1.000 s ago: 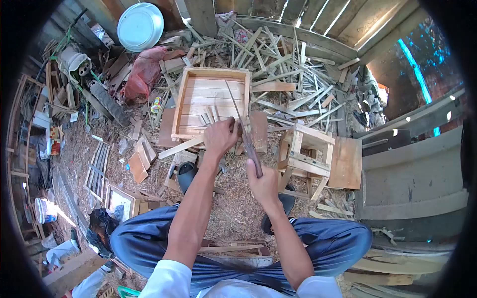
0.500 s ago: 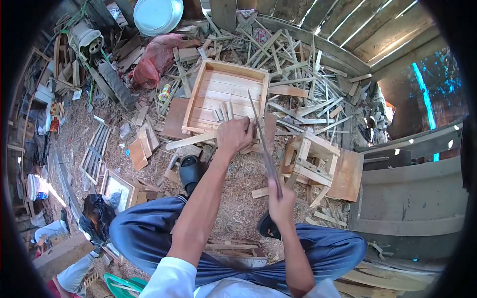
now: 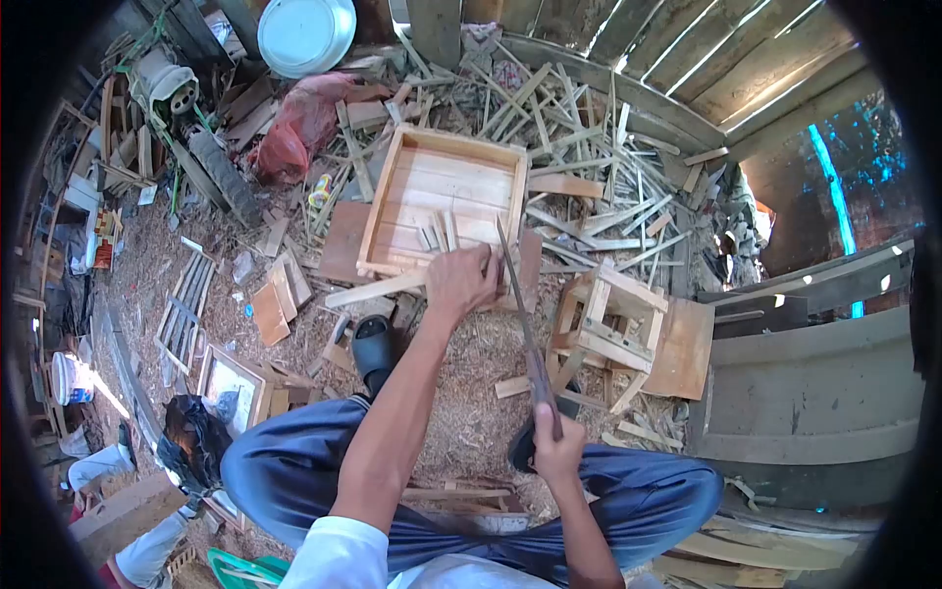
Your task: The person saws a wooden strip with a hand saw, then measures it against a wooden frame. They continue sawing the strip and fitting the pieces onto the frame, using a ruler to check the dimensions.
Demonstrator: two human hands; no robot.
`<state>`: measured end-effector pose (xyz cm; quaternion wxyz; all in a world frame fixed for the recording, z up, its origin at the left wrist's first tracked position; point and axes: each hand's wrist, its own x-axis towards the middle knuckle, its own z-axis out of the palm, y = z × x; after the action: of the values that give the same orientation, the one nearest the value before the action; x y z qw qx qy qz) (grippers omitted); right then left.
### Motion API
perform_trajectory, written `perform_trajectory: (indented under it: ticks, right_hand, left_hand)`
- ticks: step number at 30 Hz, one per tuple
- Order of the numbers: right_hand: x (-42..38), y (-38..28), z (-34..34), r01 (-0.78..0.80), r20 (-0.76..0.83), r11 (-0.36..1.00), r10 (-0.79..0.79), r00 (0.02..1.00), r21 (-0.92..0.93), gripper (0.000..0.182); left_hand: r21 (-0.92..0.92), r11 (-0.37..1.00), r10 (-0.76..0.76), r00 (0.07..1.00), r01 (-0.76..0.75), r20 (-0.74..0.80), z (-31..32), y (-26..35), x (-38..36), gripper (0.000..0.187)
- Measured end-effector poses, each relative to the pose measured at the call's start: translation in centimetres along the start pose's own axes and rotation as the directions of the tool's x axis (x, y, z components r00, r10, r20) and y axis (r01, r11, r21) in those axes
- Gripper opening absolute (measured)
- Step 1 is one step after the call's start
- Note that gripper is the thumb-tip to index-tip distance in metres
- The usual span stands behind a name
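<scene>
A shallow wooden tray with a slatted bottom lies on the ground ahead of me. My left hand is wrapped round a pale wooden strip at the tray's near edge. Several short sticks lie in the tray just beyond that hand. In my right hand is the handle of a long, thin, dark blade. It points up and away, its upper part beside the fingers of my left hand. Whether the blade touches the strip cannot be made out.
A wooden frame stool stands at the right, near a board. Scrap sticks lie heaped behind. A slatted piece and an open box are at the left. Another person's legs show at lower left.
My right hand has moved down toward me with the blade, whose tip now lies lower in the view. My left hand keeps its hold on the strip.
</scene>
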<state>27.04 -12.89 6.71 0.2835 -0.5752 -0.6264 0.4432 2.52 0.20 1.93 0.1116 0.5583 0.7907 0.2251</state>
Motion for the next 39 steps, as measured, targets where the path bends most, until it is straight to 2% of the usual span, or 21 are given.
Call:
perform_trajectory:
  ticks: [1, 3, 6, 9, 11, 14, 17, 19, 22, 25, 26, 28, 31, 32, 34, 35, 37, 38, 39]
  right_hand:
    - [0.6, -1.1, 0.9, 0.072, -0.018, 0.996, -0.074, 0.997, -0.057, 0.041]
    - [4.9, -1.9, 3.5, 0.011, -0.011, 0.991, -0.013, 1.0, -0.133, 0.046]
    - [8.3, -3.4, 4.3, 0.001, 0.02, 0.994, 0.002, 1.0, -0.114, 0.049]
    - [4.1, -3.3, 0.4, -0.021, 0.029, 0.994, 0.024, 0.999, -0.105, 0.049]
    - [-0.6, -0.6, -0.6, -0.068, 0.012, 0.998, 0.068, 0.998, -0.002, 0.051]
    - [1.0, -1.4, 0.7, 0.0, -0.01, 0.994, -0.001, 1.0, -0.108, 0.055]
    - [5.9, -1.8, 2.7, 0.015, -0.042, 0.996, -0.019, 0.999, -0.091, 0.058]
    - [6.7, -2.7, 2.6, -0.042, 0.027, 0.999, 0.043, 0.999, -0.03, 0.06]
    - [-0.1, -0.8, -0.2, -0.062, 0.037, 0.998, 0.062, 0.997, -0.014, 0.051]
    - [-0.5, -1.5, -0.2, -0.074, -0.004, 0.997, 0.074, 0.997, -0.004, 0.047]
    - [1.8, -0.9, 0.9, 0.025, 0.0, 0.999, -0.025, 1.0, -0.027, 0.051]
    - [7.9, -2.7, 3.6, 0.022, 0.012, 0.989, -0.021, 1.0, -0.15, 0.054]
    - [8.7, -4.7, 3.8, 0.003, -0.019, 0.993, -0.005, 1.0, -0.115, 0.056]
    - [7.6, -1.7, 3.1, 0.097, -0.001, 0.985, -0.098, 0.995, -0.145, 0.052]
    - [1.6, -1.8, 0.3, 0.15, -0.016, 0.987, -0.151, 0.988, -0.064, 0.049]
    - [2.0, -1.8, 0.3, 0.158, 0.001, 0.985, -0.159, 0.987, -0.075, 0.049]
    - [0.7, -2.0, 0.3, 0.005, -0.017, 1.0, -0.005, 1.0, 0.0, 0.048]
    - [3.2, -2.1, 1.6, -0.013, -0.019, 0.995, 0.011, 1.0, -0.104, 0.052]
    - [6.6, -3.0, 3.2, -0.009, -0.023, 0.994, 0.007, 1.0, -0.109, 0.053]
  left_hand:
    - [0.006, 1.0, 0.013, 1.0, -0.013, -0.003, 0.0, 0.0, -0.6, 0.039]
    - [0.0, 1.0, 0.018, 1.0, -0.018, 0.006, -0.2, 0.3, -0.5, 0.039]
    - [0.007, 1.0, -0.019, 1.0, 0.019, 0.002, 0.0, 0.1, 0.2, 0.041]
    - [0.045, 0.998, -0.051, 0.999, 0.051, -0.007, 0.8, 0.1, 0.4, 0.044]
    - [0.068, 0.997, -0.046, 0.998, 0.048, -0.039, 1.2, -0.1, 0.6, 0.046]
    - [0.07, 0.997, -0.023, 0.997, 0.029, -0.077, 1.1, 0.1, 0.5, 0.047]
    - [0.07, 0.996, -0.039, 0.995, 0.046, -0.095, 1.4, 0.2, 0.4, 0.049]
    - [0.087, 0.994, -0.065, 0.994, 0.073, -0.086, 1.5, 0.3, 0.4, 0.049]
    - [0.116, 0.989, -0.086, 0.993, 0.095, -0.081, 1.4, 0.0, 0.5, 0.05]
    - [0.084, 0.99, -0.108, 0.993, 0.112, -0.052, 1.8, 0.0, -0.6, 0.051]
    - [0.081, 0.991, -0.104, 0.992, 0.11, -0.072, 1.7, 0.2, -0.5, 0.052]
    - [0.086, 0.991, -0.091, 0.99, 0.101, -0.104, 1.3, 0.4, -0.2, 0.052]
    - [0.092, 0.992, -0.075, 0.991, 0.086, -0.11, 1.4, 0.3, 0.7, 0.053]
    - [0.102, 0.99, -0.086, 0.992, 0.095, -0.092, 1.5, 0.2, 0.4, 0.053]
    - [0.1, 0.989, -0.1, 0.991, 0.109, -0.091, 1.5, 0.1, 0.7, 0.054]
    - [0.101, 0.988, -0.104, 0.989, 0.115, -0.104, 1.4, 0.2, 0.6, 0.054]
    - [0.106, 0.988, -0.108, 0.991, 0.116, -0.077, 2.2, 0.4, -0.8, 0.054]
    - [0.101, 0.989, -0.103, 0.991, 0.111, -0.086, 2.1, 0.3, -0.6, 0.054]
    - [0.096, 0.989, -0.101, 0.99, 0.111, -0.103, 1.8, 0.3, -0.3, 0.054]
